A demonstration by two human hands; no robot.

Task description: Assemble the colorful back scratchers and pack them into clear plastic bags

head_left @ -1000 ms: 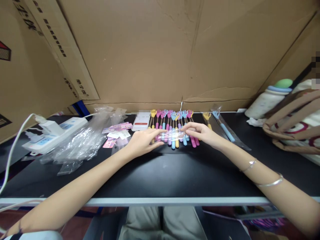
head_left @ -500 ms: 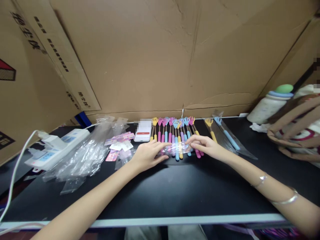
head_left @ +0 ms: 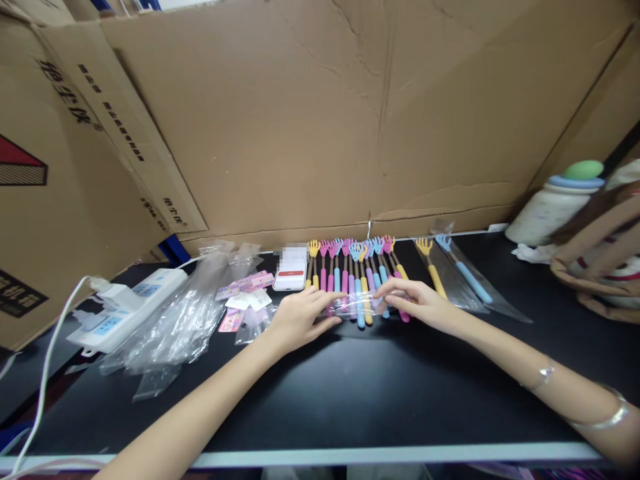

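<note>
Several claw-headed back scratchers (head_left: 351, 297) lie side by side on the black table, with yellow, pink, blue and purple handles. Across their handles stretches a narrow clear plastic bag (head_left: 354, 305). My left hand (head_left: 303, 319) holds its left end between thumb and fingers, palm down. At the other end, my right hand (head_left: 413, 300) has its fingers bent and closed on the plastic. Right of my right hand, a yellow back scratcher (head_left: 436, 277) and a blue back scratcher (head_left: 473, 280) lie apart from the row, the blue one inside a clear bag.
To the left are a pile of clear bags (head_left: 170, 327), pink cards (head_left: 231, 321), white labels (head_left: 255, 299) and a phone (head_left: 291, 283). A power strip (head_left: 125, 310) trails a white cable. Cardboard (head_left: 300, 133) walls the back. A bottle (head_left: 550, 210) and a brown-strapped bag (head_left: 580, 270) sit right.
The view has shifted slightly, so everything appears a little further right and lower. Both hands stay at the plastic over the handles, with only small finger movement in the right hand.
</note>
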